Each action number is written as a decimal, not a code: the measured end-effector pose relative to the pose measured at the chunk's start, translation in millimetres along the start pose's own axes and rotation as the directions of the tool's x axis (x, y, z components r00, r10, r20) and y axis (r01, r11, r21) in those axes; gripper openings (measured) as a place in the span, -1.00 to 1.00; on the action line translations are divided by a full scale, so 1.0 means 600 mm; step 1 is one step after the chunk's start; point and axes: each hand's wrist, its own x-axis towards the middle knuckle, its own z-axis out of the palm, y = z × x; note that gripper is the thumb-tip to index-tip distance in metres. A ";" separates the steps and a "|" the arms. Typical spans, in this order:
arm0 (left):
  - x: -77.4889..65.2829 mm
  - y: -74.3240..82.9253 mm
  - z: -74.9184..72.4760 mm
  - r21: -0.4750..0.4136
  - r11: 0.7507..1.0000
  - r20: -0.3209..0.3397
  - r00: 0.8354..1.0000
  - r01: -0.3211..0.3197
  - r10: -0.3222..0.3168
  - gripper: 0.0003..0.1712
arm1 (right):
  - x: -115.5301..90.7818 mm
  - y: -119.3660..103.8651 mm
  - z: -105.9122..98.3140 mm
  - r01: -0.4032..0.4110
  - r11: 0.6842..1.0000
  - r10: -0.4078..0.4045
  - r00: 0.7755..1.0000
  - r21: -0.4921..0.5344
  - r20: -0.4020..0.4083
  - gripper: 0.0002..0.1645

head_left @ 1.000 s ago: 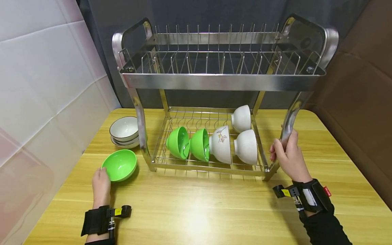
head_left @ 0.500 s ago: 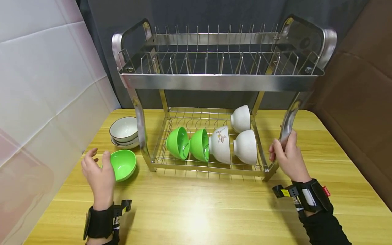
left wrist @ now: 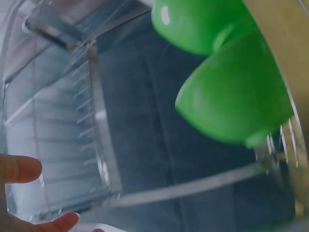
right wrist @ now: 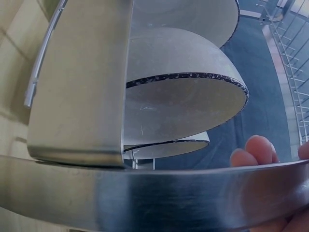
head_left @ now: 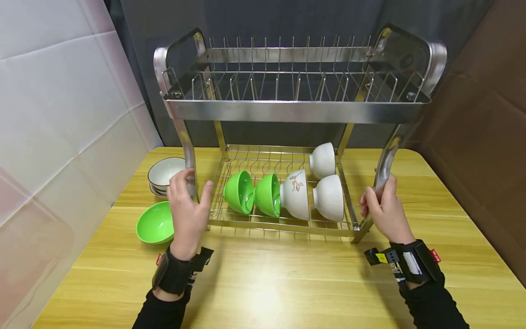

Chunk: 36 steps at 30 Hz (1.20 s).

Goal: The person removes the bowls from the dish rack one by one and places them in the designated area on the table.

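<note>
A two-tier metal dish rack (head_left: 263,111) stands ahead. My right hand (head_left: 386,212) grips its right front post (head_left: 388,157), fingers curled round the metal. By the left front post (head_left: 185,141) is my left hand (head_left: 186,217), thumb and fingers spread, the post showing between them and nothing held. On the lower tier, two green bowls (head_left: 239,192) lie on their sides beside a white bowl with a leaf print (head_left: 295,201). Two plain white bowls (head_left: 330,198) are tipped at the right. One more green bowl (head_left: 154,224) sits upright on the table, partly behind my left hand.
Stacked white bowls with dark rims (head_left: 162,176) stand on the wooden table (head_left: 263,283), left of the rack. The upper tier (head_left: 279,87) carries rows of upright wires. A pale sheet (head_left: 70,114) borders the left side and a brown one (head_left: 485,137) the right.
My left hand has let go of the green bowl on the table, risen, and moved right to the rack's left post. My right hand has kept its grip on the right post.
</note>
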 end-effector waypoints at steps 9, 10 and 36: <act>0.014 -0.004 0.067 0.066 0.995 0.258 0.962 0.074 -0.089 -0.33 | -0.001 -0.001 0.002 0.003 1.000 -0.003 1.000 0.006 -0.001 -0.39; 0.015 -0.008 0.073 0.080 0.992 0.283 0.953 0.093 -0.112 -0.30 | -0.001 -0.001 0.002 0.003 1.000 -0.003 1.000 0.006 -0.002 -0.39; 0.014 -0.051 0.127 0.106 0.971 0.319 0.918 0.213 -0.236 -0.34 | -0.003 0.000 0.003 0.019 1.000 -0.019 1.000 0.011 -0.009 -0.41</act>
